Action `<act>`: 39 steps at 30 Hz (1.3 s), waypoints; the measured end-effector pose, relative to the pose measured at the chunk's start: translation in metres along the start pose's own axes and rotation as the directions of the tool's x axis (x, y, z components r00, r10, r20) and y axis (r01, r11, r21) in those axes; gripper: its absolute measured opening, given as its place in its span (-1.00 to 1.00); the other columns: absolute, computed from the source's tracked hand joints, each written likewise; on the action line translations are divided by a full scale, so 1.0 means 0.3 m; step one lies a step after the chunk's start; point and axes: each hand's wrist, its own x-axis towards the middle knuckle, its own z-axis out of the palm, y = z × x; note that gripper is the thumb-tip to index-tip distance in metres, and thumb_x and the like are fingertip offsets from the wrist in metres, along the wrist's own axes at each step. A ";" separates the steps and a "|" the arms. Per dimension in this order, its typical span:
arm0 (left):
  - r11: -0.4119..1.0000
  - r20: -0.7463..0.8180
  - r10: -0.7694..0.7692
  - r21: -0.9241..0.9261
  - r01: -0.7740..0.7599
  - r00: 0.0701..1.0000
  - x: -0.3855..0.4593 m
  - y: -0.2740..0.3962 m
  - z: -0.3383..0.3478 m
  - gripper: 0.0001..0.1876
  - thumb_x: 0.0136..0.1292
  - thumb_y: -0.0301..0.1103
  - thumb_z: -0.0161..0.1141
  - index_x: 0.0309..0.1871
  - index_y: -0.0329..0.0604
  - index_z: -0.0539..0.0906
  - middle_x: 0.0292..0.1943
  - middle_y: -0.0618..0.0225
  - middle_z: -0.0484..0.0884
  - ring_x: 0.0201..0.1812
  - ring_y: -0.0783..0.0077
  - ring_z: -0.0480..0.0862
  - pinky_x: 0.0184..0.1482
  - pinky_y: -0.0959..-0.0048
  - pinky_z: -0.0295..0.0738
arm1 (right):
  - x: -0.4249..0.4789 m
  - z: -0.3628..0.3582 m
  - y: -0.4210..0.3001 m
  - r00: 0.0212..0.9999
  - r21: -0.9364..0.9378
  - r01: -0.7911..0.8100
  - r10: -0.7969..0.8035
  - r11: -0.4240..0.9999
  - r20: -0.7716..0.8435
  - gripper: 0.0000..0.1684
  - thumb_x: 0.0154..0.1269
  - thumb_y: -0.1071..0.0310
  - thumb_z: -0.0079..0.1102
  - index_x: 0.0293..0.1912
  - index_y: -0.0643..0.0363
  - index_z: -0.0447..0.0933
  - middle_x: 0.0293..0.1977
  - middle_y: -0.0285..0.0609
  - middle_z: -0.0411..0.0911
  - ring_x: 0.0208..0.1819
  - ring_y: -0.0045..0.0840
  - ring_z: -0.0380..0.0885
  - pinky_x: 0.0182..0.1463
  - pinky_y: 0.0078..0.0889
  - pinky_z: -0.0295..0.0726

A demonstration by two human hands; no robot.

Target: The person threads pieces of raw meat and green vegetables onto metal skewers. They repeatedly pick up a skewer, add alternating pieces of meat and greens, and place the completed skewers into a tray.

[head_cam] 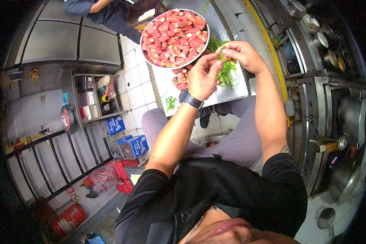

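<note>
My left hand (203, 74), with a black watch on the wrist, and my right hand (243, 55) meet over the right part of a white work surface (206, 103). Their fingertips pinch thin green stalks (222, 55) between them. More cut green stalks (227, 74) lie just below the hands, and longer greens (215, 44) lie above. Left of the hands stands a large round metal bowl (144, 54) heaped with red and pale meat-like pieces (175, 36). Small red bundles with green ties (180, 80) lie beside my left hand, partly hidden by it. Green trimmings (171, 103) lie at the surface's near left corner.
Another person's arm (100, 5) is at the top left, near a dark container (133, 16). To the left stand a metal shelf unit (105, 117) and blue tins (135, 146). A yellow pipe (273, 45) and metal cooking equipment (320, 88) run along the right.
</note>
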 end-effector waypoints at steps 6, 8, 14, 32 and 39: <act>0.955 -0.029 -0.001 0.297 0.009 1.000 -0.115 -0.158 -0.124 -0.64 0.51 -0.40 0.26 0.28 -0.35 0.63 0.01 0.12 0.81 -0.06 0.39 0.82 0.05 0.39 0.70 | -0.021 -0.080 0.260 0.952 -0.790 -0.306 0.163 0.531 -0.259 -0.60 0.39 0.28 0.20 0.16 0.07 0.73 0.00 0.15 0.74 0.03 -0.06 0.75 0.17 -0.04 0.69; 0.929 -0.061 -0.010 0.370 0.032 0.998 -0.203 -0.156 -0.169 -0.67 0.53 -0.39 0.25 0.25 -0.35 0.65 -0.05 0.14 0.83 -0.06 0.42 0.82 0.02 0.40 0.69 | 0.005 -0.046 0.213 0.906 -0.777 -0.410 0.116 0.479 -0.407 -0.60 0.37 0.36 0.13 0.14 0.06 0.74 0.03 0.17 0.72 0.09 0.04 0.71 0.21 0.04 0.67; 0.927 -0.078 -0.174 0.324 0.190 0.982 -0.380 -0.215 -0.232 -0.70 0.56 -0.38 0.24 0.23 -0.34 0.67 -0.10 0.18 0.85 -0.08 0.50 0.79 -0.02 0.44 0.67 | 0.072 -0.035 0.376 0.943 -0.852 -0.269 -0.058 0.448 -0.328 -0.71 0.39 0.27 0.23 0.02 0.05 0.76 -0.01 0.12 0.72 0.12 0.01 0.67 0.22 0.07 0.64; 0.927 -0.053 0.044 0.375 -0.021 0.998 -0.177 -0.121 -0.132 -0.75 0.51 -0.43 0.25 0.16 -0.33 0.68 -0.05 0.08 0.80 -0.07 0.27 0.83 0.02 0.32 0.71 | 0.074 -0.057 0.114 0.984 -0.187 -0.050 0.015 0.981 -0.180 -0.79 0.56 0.34 0.22 0.02 0.27 0.66 -0.20 -0.28 0.75 -0.21 -0.70 0.61 -0.05 -0.55 0.61; 0.770 -0.007 0.170 0.624 -0.129 0.985 0.139 -0.122 0.006 -0.83 0.42 -0.32 0.34 -0.10 -0.21 0.80 -0.38 0.03 0.77 -0.30 0.04 0.82 -0.21 0.20 0.67 | 0.079 -0.025 0.130 0.995 0.023 0.049 -0.047 0.999 -0.084 -0.66 0.56 0.35 0.23 0.22 0.23 0.61 -0.07 -0.27 0.76 -0.11 -0.71 0.62 0.03 -0.54 0.60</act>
